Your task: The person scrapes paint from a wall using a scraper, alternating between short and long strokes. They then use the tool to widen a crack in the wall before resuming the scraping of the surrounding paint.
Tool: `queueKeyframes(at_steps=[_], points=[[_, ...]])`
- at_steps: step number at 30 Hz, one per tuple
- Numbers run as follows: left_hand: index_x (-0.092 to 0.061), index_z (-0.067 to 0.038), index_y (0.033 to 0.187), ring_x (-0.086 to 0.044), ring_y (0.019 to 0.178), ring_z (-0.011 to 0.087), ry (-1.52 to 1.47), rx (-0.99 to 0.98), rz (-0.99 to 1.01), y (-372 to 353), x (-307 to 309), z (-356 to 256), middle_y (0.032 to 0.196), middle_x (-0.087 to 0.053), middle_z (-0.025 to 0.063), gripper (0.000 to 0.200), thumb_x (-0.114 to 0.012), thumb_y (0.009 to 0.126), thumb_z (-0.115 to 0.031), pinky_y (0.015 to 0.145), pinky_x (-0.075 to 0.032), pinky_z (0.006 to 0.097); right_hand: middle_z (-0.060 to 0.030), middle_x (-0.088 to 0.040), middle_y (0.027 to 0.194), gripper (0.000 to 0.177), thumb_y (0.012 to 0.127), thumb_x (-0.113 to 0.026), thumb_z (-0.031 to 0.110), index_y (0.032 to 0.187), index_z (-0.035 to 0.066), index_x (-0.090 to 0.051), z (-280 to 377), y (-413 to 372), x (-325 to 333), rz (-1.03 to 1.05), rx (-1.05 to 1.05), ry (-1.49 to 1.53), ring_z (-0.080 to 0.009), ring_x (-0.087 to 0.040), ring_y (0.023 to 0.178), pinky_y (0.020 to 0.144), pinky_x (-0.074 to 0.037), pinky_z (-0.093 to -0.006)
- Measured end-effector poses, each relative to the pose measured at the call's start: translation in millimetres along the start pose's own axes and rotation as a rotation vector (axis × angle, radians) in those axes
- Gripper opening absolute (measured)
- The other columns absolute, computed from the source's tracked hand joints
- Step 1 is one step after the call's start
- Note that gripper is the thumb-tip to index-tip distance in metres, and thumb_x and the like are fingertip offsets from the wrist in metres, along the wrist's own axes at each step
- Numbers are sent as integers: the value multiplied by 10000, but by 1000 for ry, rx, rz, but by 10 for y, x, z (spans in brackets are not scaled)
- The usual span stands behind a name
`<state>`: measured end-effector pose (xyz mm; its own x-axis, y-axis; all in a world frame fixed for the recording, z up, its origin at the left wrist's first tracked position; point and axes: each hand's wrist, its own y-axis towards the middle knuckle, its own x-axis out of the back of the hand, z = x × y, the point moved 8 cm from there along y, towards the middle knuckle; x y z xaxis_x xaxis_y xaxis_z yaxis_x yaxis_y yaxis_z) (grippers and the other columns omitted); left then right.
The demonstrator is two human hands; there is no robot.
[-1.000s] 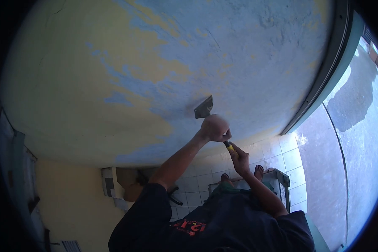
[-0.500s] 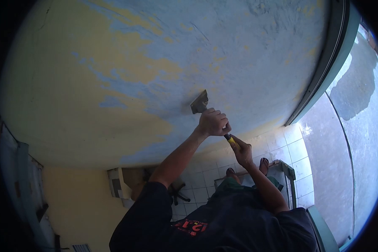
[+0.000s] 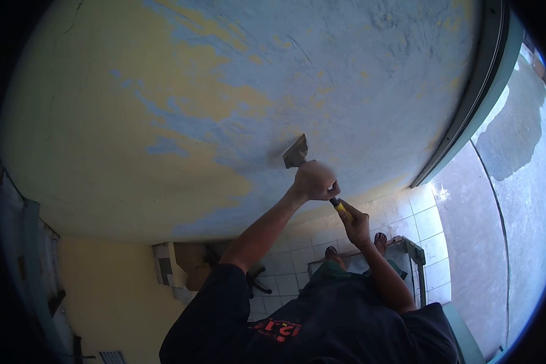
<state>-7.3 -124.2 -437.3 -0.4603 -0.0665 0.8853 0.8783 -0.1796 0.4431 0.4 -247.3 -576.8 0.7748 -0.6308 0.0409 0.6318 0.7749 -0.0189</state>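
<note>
My left hand (image 3: 316, 180) is wrapped round the upper handle of a scraper (image 3: 296, 153), just behind its wide metal blade. Lower down, my right hand (image 3: 355, 223) grips the yellow and black end of the same handle. The blade is at the wall (image 3: 182, 176), near the border of yellow paint and a bare bluish-grey surface; whether its edge touches cannot be told. Small yellow patches dot the grey area around and above it.
My feet stand on a low bench or platform (image 3: 420, 253) over a white tiled floor (image 3: 429, 232). A dark wheeled chair base (image 3: 258, 280) is behind my left arm. At the right, a door frame (image 3: 461, 124) borders a concrete floor (image 3: 473, 242).
Both hands and the scraper have shifted slightly right and down in the view. The left hand is blurred by motion, and the view has moved a little.
</note>
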Motion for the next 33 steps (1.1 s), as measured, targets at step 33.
queueKeyframes(at_steps=[33], points=[[-473,-124,532,-481,602,219,110,-49,-409,126,1756,-271,582,-458,26,239,-614,640,-283,650,-425,362,-23,-500,733,584,1027,-526,354,1445,-20,-365,1190,-492,-213,470,-5,523,-84,-499,609,592,-565,-283]])
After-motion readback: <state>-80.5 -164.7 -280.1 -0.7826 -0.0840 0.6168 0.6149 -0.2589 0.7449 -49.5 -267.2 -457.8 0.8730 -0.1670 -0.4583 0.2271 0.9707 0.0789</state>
